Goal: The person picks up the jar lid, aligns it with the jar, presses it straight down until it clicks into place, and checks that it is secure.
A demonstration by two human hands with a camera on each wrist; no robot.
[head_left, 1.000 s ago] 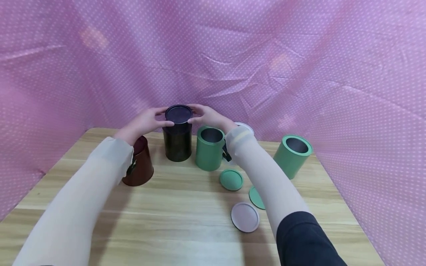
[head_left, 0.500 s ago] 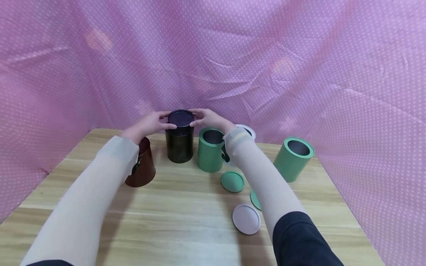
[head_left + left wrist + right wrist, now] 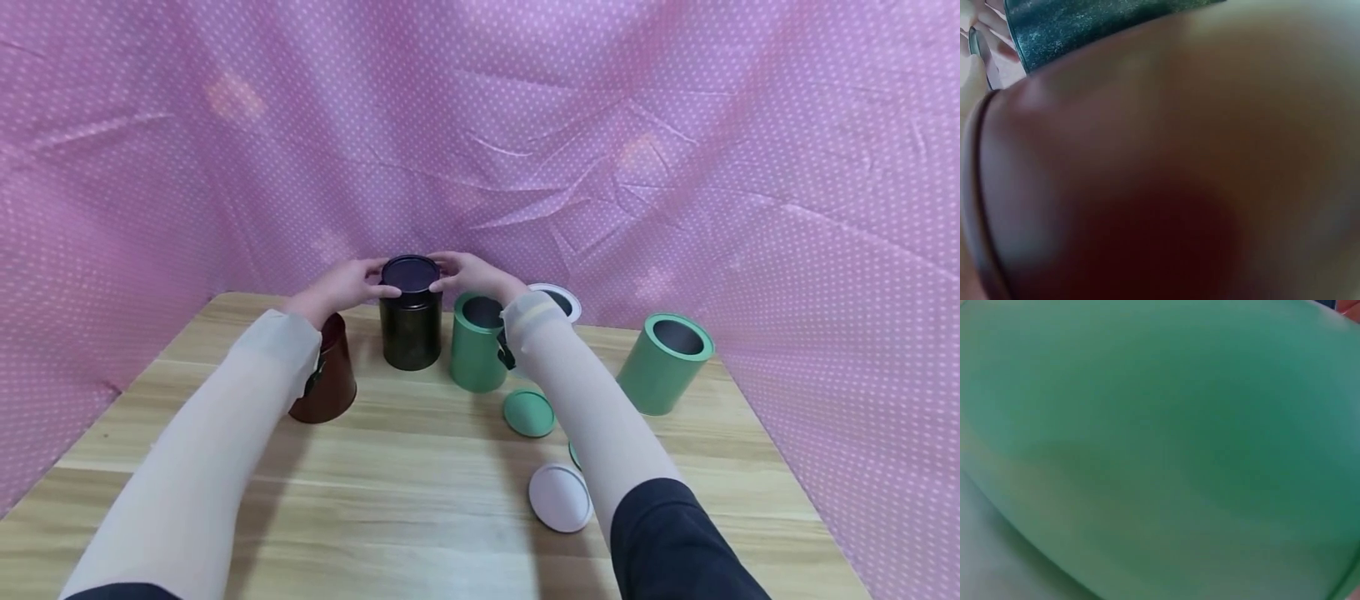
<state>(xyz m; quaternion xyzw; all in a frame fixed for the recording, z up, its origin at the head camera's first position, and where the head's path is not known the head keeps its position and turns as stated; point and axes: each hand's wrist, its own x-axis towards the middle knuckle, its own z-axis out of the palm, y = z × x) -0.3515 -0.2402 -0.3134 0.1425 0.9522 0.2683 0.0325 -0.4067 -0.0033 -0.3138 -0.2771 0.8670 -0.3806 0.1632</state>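
Dark lid [image 3: 409, 272], fingers [image 3: 375, 287] seemingly rimward.

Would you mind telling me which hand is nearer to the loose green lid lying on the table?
Right. The right hand grips the black tin's lid from the side nearer the green lid; the left hand grips it from the far side.

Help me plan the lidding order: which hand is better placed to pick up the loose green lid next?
Right. The green lid lies on the table just beside the right forearm, while the left hand is across the black can. Both hands, the right hand included, now hold that can's lid.
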